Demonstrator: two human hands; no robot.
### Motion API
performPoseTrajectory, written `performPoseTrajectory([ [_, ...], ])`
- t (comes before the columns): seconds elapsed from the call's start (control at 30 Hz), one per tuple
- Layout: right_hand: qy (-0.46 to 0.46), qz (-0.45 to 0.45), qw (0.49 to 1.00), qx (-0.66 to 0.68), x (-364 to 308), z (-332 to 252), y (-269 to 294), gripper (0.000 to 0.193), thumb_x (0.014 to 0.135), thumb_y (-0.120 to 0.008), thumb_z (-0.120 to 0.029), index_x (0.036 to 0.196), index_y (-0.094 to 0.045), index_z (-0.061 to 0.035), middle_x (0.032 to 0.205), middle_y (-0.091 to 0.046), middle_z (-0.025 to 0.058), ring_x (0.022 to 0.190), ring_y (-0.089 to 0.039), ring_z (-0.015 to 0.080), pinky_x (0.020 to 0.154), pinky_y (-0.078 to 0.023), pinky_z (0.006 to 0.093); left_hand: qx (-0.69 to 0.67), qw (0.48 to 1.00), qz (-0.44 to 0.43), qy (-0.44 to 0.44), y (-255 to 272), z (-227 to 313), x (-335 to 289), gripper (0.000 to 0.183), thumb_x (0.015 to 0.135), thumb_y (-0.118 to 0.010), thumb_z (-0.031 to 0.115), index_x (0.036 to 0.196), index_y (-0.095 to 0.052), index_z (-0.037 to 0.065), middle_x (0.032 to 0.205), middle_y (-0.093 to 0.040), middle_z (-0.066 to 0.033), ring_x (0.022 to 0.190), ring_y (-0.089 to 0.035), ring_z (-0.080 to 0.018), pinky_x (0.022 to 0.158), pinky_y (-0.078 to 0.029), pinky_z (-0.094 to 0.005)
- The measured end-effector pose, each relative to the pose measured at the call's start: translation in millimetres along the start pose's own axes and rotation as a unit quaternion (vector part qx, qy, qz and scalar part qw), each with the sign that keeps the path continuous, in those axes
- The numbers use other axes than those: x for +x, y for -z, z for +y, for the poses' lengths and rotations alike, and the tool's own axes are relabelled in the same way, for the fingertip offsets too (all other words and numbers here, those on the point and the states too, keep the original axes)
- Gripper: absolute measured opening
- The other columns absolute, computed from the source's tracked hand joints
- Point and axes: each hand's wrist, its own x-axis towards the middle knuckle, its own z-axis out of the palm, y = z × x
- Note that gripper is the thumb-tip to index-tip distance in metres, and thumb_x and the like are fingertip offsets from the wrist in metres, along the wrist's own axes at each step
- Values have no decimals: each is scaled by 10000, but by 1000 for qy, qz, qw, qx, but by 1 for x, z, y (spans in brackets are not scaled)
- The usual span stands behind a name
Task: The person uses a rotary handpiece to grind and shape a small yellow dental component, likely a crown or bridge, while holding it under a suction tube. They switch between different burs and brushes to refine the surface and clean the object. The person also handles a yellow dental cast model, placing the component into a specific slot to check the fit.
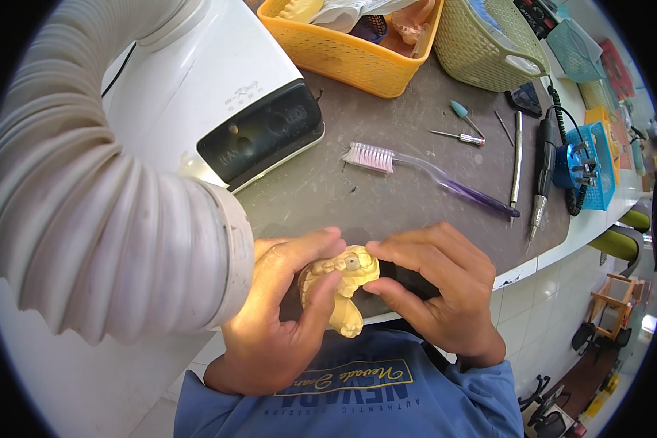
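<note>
A yellow plaster dental model (347,318) is held up at the table's near edge, just in front of my blue shirt. My left hand (274,310) wraps around its left side, the thumb and fingers closed on the row of teeth. At its right end, the thumb and index finger of my right hand (449,285) pinch the model's edge. One tooth (352,263) near that end carries a small greyish spot or cap. My left fingers hide part of the model's left side.
A large ribbed hose (117,233) looms close on the left, beside a white machine with a dark panel (263,135). A purple-handled toothbrush (431,175), a handpiece (542,175), and small tools lie beyond. Orange (343,62) and green baskets (482,55) stand at the back.
</note>
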Motion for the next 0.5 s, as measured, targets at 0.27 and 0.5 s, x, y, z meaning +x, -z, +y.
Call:
performPoseTrajectory([
  [0.27,-9,7,1000,-6,1,-2,-2,360,691,-845,-112,1024,-727,-49,915,-698,71,723,-627,224,614,-504,320,7,1000,0,21,3,6,4,259,811,-653,-125,1066,-652,-81,970,-693,-175,873,-691,-191,778,-545,-285],
  [0.5,-4,15,1000,-9,-1,-3,-2,352,699,-839,-96,1028,-726,-48,920,-701,70,726,-625,222,620,-509,320,71,996,-25,-46,6,10,13,227,740,-705,-108,952,-685,-30,918,-698,-150,832,-671,-244,732,-528,-305],
])
